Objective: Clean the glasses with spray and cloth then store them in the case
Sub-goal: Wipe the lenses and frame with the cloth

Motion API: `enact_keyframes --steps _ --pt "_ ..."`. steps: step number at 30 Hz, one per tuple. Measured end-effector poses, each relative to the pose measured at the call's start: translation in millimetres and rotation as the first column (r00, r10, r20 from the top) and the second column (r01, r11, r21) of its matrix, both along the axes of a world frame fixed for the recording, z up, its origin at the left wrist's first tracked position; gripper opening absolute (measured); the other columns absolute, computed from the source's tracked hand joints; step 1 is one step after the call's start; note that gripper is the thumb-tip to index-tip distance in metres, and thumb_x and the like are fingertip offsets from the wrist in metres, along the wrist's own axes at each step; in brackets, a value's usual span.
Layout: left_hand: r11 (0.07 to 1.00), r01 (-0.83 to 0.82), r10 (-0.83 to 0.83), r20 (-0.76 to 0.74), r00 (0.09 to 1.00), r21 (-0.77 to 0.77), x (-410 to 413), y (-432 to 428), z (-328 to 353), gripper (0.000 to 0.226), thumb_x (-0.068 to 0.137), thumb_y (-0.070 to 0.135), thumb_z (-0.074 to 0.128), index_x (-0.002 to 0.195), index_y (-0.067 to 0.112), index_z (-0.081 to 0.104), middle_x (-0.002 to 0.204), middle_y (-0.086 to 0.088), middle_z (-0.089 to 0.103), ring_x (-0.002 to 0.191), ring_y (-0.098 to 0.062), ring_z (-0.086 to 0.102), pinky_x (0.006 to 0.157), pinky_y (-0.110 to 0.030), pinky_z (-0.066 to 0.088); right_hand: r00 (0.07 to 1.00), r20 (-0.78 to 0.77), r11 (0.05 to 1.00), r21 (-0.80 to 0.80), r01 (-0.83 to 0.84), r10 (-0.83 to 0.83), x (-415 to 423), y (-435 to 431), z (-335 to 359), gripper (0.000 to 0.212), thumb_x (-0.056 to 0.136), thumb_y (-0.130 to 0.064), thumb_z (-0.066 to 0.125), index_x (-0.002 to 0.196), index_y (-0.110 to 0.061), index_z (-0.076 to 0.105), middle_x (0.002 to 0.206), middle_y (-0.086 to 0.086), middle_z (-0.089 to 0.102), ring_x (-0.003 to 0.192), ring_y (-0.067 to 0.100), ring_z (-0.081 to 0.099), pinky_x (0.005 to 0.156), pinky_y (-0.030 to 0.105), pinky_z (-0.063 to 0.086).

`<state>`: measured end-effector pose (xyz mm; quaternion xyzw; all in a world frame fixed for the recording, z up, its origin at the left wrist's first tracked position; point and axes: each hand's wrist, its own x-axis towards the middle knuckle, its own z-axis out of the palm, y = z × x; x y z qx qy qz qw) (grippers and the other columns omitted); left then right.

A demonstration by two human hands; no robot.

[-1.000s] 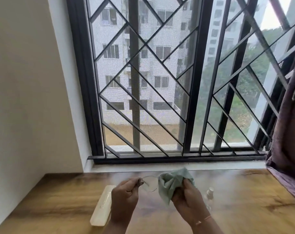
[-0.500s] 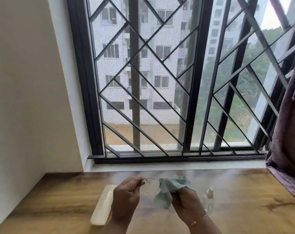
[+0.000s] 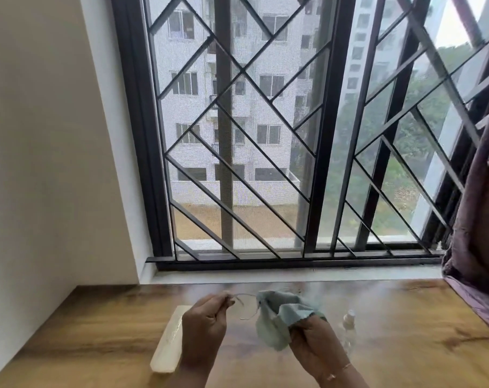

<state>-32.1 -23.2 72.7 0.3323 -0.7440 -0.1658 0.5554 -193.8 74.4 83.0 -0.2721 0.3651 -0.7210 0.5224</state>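
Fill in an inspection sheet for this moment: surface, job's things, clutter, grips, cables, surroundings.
Surface: glossy wooden table, below a window sill.
Job's things: glasses held above the table; cloth over one lens; case lying left of the hands; spray bottle standing to the right.
Clutter: nothing seen.
Grips: left hand pinches the glasses' end; right hand grips the cloth.
Cables: nothing seen.
Surroundings: barred window, white wall at left, curtain at right.
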Motion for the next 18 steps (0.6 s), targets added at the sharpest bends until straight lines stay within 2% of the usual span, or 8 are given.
enact_keyframes --steps 2,4,6,8,10,14,16,18 --pt "1.0 0.002 -0.002 0.013 1.0 -0.021 0 3 3 0.012 0.067 0.005 0.067 0.074 0.011 0.075 0.073 0.003 0.074 0.077 -0.001 0.062 0.072 0.003 0.039 0.995 -0.094 0.999 0.031 0.026 -0.023 4 0 3 0.032 0.065 0.018 0.053 0.096 0.023 0.056 0.089 0.029 0.063 0.072 0.031 0.055 0.051 0.029 0.043" --pt "0.999 0.017 -0.017 0.012 1.0 -0.031 -1 4 3 0.013 0.066 0.004 0.066 0.073 0.011 0.075 0.073 0.003 0.074 0.077 -0.001 0.062 0.071 0.001 0.042 0.994 -0.084 0.997 0.04 0.07 -0.067 6 -2 2 0.027 0.067 0.019 0.052 0.093 0.027 0.052 0.084 0.027 0.06 0.062 0.028 0.056 0.045 0.028 0.043" --pt "0.999 0.029 -0.029 0.004 1.0 -0.032 -1 4 2 0.014 0.066 0.004 0.065 0.074 0.011 0.075 0.074 0.004 0.074 0.074 -0.001 0.064 0.069 -0.006 0.047 0.993 -0.014 0.992 0.03 0.12 -0.119 6 -5 1 0.022 0.071 0.015 0.054 0.091 0.024 0.056 0.083 0.027 0.06 0.059 0.028 0.058 0.047 0.029 0.049" --pt "0.999 0.028 -0.029 -0.011 1.0 -0.029 -1 3 0 0.016 0.065 0.003 0.065 0.074 0.011 0.075 0.074 0.004 0.074 0.073 -0.001 0.064 0.068 -0.012 0.05 0.991 0.031 0.992 0.006 0.13 -0.13 5 -8 2 0.011 0.073 0.011 0.055 0.078 0.014 0.065 0.076 0.03 0.063 0.055 0.029 0.06 0.047 0.03 0.051" --pt "1.0 0.024 -0.025 -0.022 0.999 -0.017 -1 1 -2 0.016 0.065 0.003 0.064 0.074 0.01 0.075 0.073 0.003 0.074 0.073 -0.001 0.065 0.068 -0.01 0.049 0.993 0.069 0.996 -0.008 0.092 -0.091 2 -9 3 0.014 0.073 0.006 0.054 0.07 0.009 0.067 0.075 0.031 0.065 0.058 0.032 0.063 0.05 0.031 0.053" --pt "1.0 0.007 -0.005 -0.066 0.998 0.028 0 -4 -5 0.013 0.066 0.009 0.066 0.074 0.013 0.076 0.073 0.007 0.074 0.073 0.0 0.064 0.068 -0.009 0.049 0.988 0.152 1.0 -0.02 0.024 -0.021 -7 -8 3 0.029 0.069 -0.007 0.051 0.072 0.018 0.065 0.085 0.032 0.069 0.069 0.033 0.07 0.056 0.034 0.058" --pt "0.998 -0.014 0.02 -0.105 0.994 0.06 1 -6 -5 0.013 0.065 0.012 0.067 0.074 0.018 0.075 0.072 0.017 0.071 0.072 0.004 0.063 0.067 -0.007 0.047 0.989 0.129 0.998 0.004 0.07 -0.069 -15 -6 -2 0.028 0.075 -0.001 0.045 0.07 0.011 0.07 0.081 0.027 0.071 0.07 0.033 0.07 0.06 0.039 0.06" --pt "0.993 -0.017 0.035 -0.157 0.987 0.117 3 -8 -4 0.022 0.065 0.015 0.068 0.084 0.025 0.072 0.076 0.034 0.066 0.071 0.01 0.062 0.066 -0.005 0.045 0.985 0.066 0.987 0.018 0.16 -0.16 -26 -1 -8 0.037 0.078 0.009 0.038 0.06 0.004 0.069 0.068 0.021 0.068 0.061 0.033 0.064 0.053 0.034 0.057"
